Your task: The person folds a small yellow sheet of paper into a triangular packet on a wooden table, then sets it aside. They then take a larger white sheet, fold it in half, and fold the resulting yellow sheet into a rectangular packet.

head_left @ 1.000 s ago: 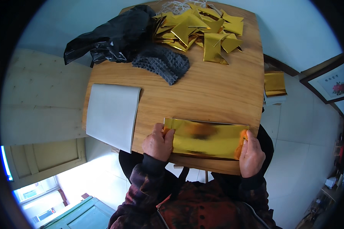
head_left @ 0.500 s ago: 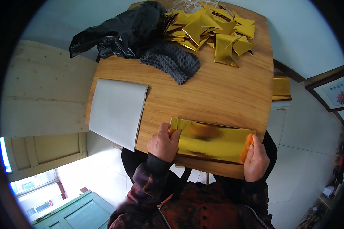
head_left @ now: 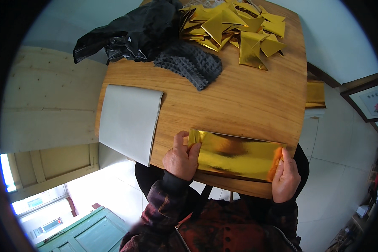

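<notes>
A long strip of shiny gold foil paper [head_left: 235, 156], which looks folded, lies crosswise at the near edge of the wooden table [head_left: 256, 101]. My left hand [head_left: 181, 161] grips its left end, thumb on top and index finger bent at the far left corner. At the right end my right hand [head_left: 286, 178] holds the paper, thumb along the edge; the fingertips underneath are hidden. The foil mirrors the right fingers as an orange patch. Left of my left hand lies a folded grey-white sheet [head_left: 130, 122].
A pile of folded gold foil pieces [head_left: 235, 29] covers the far right of the table. Beside it are a black plastic bag [head_left: 134, 33] and a dark grey textured cloth [head_left: 191, 65]. More gold paper [head_left: 316, 94] sits beyond the right edge. A picture frame [head_left: 369, 101] leans further right.
The view has shifted slightly, so the far things sit a little higher. Both hands keep their hold on the foil paper's ends, and my left index finger is slightly more arched.
</notes>
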